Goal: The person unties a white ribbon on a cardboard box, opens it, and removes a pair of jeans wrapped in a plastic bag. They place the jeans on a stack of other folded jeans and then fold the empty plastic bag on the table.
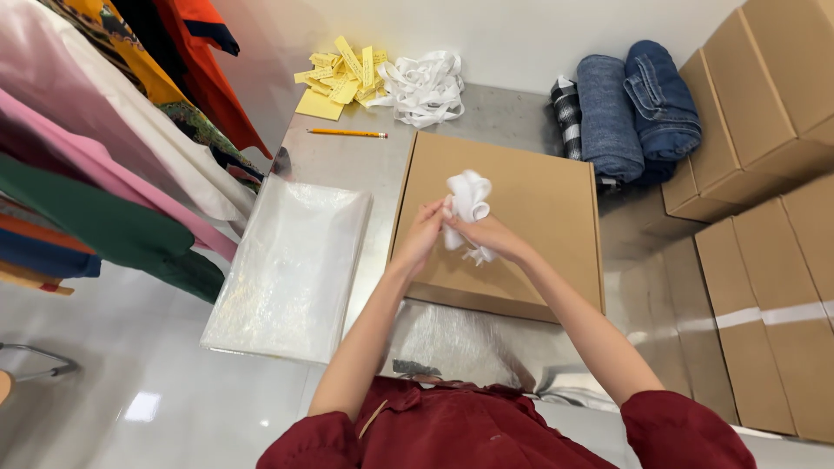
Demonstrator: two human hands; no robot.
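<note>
Over flat cardboard box (521,226) | L hand (420,236) & R hand (485,233) both closed on white ribbon bundle (469,201) | pencil (347,133), yellow slips (340,76) well behind.

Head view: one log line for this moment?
hands: left and right both grip white ribbon | under: closed cardboard box | left of box: clear bag stack
</note>
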